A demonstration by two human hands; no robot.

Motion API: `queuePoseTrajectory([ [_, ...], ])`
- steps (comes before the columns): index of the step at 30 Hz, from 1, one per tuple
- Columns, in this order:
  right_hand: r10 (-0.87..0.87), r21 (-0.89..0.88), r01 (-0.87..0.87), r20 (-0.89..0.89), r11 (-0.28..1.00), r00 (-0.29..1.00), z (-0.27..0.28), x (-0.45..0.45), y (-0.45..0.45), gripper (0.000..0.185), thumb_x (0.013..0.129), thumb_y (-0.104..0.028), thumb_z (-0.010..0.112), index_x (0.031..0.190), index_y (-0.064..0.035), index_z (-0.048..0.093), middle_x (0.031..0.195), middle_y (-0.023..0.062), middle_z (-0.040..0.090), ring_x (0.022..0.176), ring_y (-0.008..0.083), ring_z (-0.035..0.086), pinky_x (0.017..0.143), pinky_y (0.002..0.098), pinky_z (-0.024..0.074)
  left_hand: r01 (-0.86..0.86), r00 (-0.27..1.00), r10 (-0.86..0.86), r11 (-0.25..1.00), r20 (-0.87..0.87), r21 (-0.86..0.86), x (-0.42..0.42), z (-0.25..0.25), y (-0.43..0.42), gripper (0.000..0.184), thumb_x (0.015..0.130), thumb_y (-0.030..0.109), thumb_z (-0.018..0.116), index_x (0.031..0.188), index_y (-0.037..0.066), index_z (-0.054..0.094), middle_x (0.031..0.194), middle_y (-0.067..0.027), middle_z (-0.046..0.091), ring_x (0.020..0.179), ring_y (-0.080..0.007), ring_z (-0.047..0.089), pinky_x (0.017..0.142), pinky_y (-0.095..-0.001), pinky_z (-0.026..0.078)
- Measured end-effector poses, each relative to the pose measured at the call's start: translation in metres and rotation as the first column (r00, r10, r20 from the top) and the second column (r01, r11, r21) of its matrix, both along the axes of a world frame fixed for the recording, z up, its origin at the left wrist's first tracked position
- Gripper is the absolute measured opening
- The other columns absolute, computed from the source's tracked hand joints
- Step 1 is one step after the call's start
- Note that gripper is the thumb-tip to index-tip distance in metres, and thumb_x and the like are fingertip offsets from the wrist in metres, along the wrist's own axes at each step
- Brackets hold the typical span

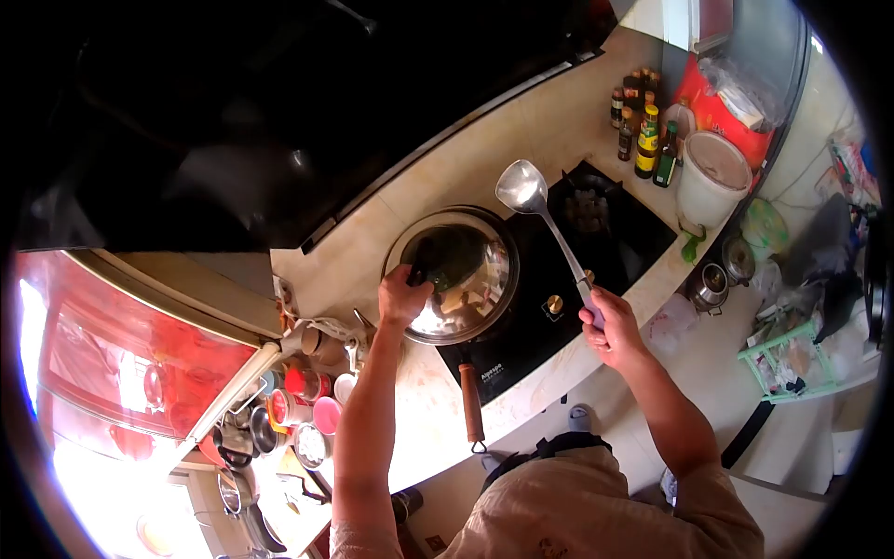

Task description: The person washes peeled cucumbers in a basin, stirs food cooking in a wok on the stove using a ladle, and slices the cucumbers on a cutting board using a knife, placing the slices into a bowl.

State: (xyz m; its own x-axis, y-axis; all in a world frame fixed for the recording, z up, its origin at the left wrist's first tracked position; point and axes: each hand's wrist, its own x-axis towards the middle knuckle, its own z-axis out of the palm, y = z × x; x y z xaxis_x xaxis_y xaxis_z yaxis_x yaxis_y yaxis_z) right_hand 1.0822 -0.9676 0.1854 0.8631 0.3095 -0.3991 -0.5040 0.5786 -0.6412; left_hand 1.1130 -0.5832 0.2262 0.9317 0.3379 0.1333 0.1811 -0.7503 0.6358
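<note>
Shiny domed metal lid (475, 289): sits mid-frame on round wooden-handled pan (472, 405), grasped at black knob (424, 262) by left hand (403, 295). Long silver metal ladle (524, 190): clenched in right hand (612, 326). Covering: looks done; can't judge the rest.

Silver ladle (523, 189), silver lid (468, 275), stove (521, 345) (black)

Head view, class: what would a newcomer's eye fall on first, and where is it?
Probably the shiny lid, near mid-picture, with the left hand on its knob. Next, the ladle in the right hand, to the lid's right. Then the glossy red cabinet at far left.
</note>
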Motion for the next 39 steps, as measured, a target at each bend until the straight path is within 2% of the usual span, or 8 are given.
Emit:
queuePoseTrajectory([
  [7, 0.084, -0.016, -0.084, 0.015, 0.996, 0.996, -0.001, -0.022, -0.045, 0.027, 0.108, -0.031, 0.051, 0.125, -0.0133, 0.062, 0.072, 0.0021, 0.055, 0.04, 0.0059, 0.034, 0.036, 0.0209, 0.0238, -0.041, 0.998, 0.045, 0.997, -0.047, 0.07, 0.007, -0.028, 0.005, 0.047, 0.069, 0.031, 0.074, 0.106, 0.003, 0.073, 0.093, -0.0177, 0.075, 0.086, -0.0294, 0.074, 0.079, -0.0382, 0.056],
  [11, 0.133, -0.002, -0.133, -0.059, 0.991, 0.989, -0.011, -0.023, -0.06, 0.019, 0.107, -0.029, 0.054, 0.101, -0.0107, 0.055, 0.073, 0.003, 0.057, 0.041, 0.0061, 0.038, 0.036, 0.0208, 0.0256, -0.012, 0.997, 0.013, 1.0, -0.081, 0.01, 0.009, -0.041, 0.022, 0.037, 0.073, 0.028, 0.072, 0.1, 0.002, 0.072, 0.077, -0.0119, 0.072, 0.064, -0.0192, 0.066, 0.059, -0.0382, 0.054],
  [17, 0.149, 0.13, -0.136, -0.101, 0.982, 0.984, -0.024, -0.026, -0.069, 0.043, 0.108, -0.026, 0.055, 0.147, -0.0114, 0.051, 0.078, 0.002, 0.055, 0.046, 0.0049, 0.039, 0.037, 0.0204, 0.0266, 0.022, 0.999, -0.015, 0.986, 0.045, -0.163, 0.01, -0.056, 0.031, 0.037, 0.082, 0.012, 0.071, 0.115, -0.005, 0.067, 0.091, -0.002, 0.071, 0.082, -0.0102, 0.06, 0.076, -0.0276, 0.05],
  [23, 0.149, 0.254, -0.127, -0.073, 0.959, 0.986, -0.037, -0.043, -0.088, 0.025, 0.109, -0.029, 0.052, 0.12, -0.0082, 0.061, 0.077, 0.0008, 0.053, 0.048, 0.0035, 0.038, 0.036, 0.019, 0.0258, -0.041, 0.998, 0.036, 0.993, -0.051, -0.107, 0.02, -0.067, 0.077, 0.03, 0.086, 0.013, 0.074, 0.113, 0.001, 0.069, 0.076, 0.0048, 0.061, 0.057, -0.0037, 0.045, 0.05, -0.0249, 0.036],
  [29, 0.114, 0.289, -0.074, -0.125, 0.954, 0.986, -0.054, -0.051, -0.109, 0.035, 0.109, -0.026, 0.051, 0.138, -0.0062, 0.057, 0.079, 0.0025, 0.055, 0.049, 0.0044, 0.037, 0.038, 0.0207, 0.026, -0.121, 0.968, 0.09, 0.986, -0.233, -0.118, 0.021, -0.038, 0.039, 0.029, 0.087, 0.01, 0.071, 0.115, 0.001, 0.068, 0.072, 0.0034, 0.058, 0.049, -0.0043, 0.043, 0.042, -0.0242, 0.032],
  [33, 0.084, 0.266, -0.047, -0.13, 0.963, 0.988, -0.065, -0.059, -0.128, 0.04, 0.11, -0.026, 0.051, 0.145, -0.0076, 0.053, 0.081, 0.0038, 0.056, 0.05, 0.005, 0.04, 0.039, 0.0199, 0.0278, -0.066, 0.972, 0.075, 0.997, -0.222, 0.051, 0.017, -0.022, 0.04, 0.041, 0.092, 0.017, 0.075, 0.128, 0.001, 0.065, 0.077, -0.0009, 0.066, 0.056, -0.0088, 0.056, 0.048, -0.0241, 0.042],
  [36, 0.066, 0.267, -0.034, -0.112, 0.963, 0.991, -0.078, -0.073, -0.148, 0.042, 0.11, -0.026, 0.051, 0.149, -0.0135, 0.052, 0.085, 0.0063, 0.06, 0.056, 0.0059, 0.047, 0.04, 0.018, 0.0302, 0.012, 0.964, -0.153, 0.842, 0.217, 0.54, -0.002, -0.01, -0.02, 0.032, 0.094, 0.016, 0.075, 0.121, -0.001, 0.07, 0.098, -0.01, 0.076, 0.088, -0.0214, 0.071, 0.08, -0.0331, 0.057],
  [39, 0.021, 0.248, 0.05, -0.274, 0.967, 0.961, -0.08, -0.091, -0.161, 0.045, 0.109, -0.028, 0.05, 0.151, -0.0106, 0.049, 0.086, 0.0052, 0.058, 0.054, 0.0057, 0.046, 0.043, 0.0191, 0.0359, 0.338, 0.94, -0.338, 0.912, -0.042, 0.231, -0.022, -0.073, -0.142, 0.017, 0.093, 0.007, 0.071, 0.109, 0.001, 0.073, 0.107, -0.0111, 0.074, 0.098, -0.0244, 0.071, 0.087, -0.037, 0.057],
])
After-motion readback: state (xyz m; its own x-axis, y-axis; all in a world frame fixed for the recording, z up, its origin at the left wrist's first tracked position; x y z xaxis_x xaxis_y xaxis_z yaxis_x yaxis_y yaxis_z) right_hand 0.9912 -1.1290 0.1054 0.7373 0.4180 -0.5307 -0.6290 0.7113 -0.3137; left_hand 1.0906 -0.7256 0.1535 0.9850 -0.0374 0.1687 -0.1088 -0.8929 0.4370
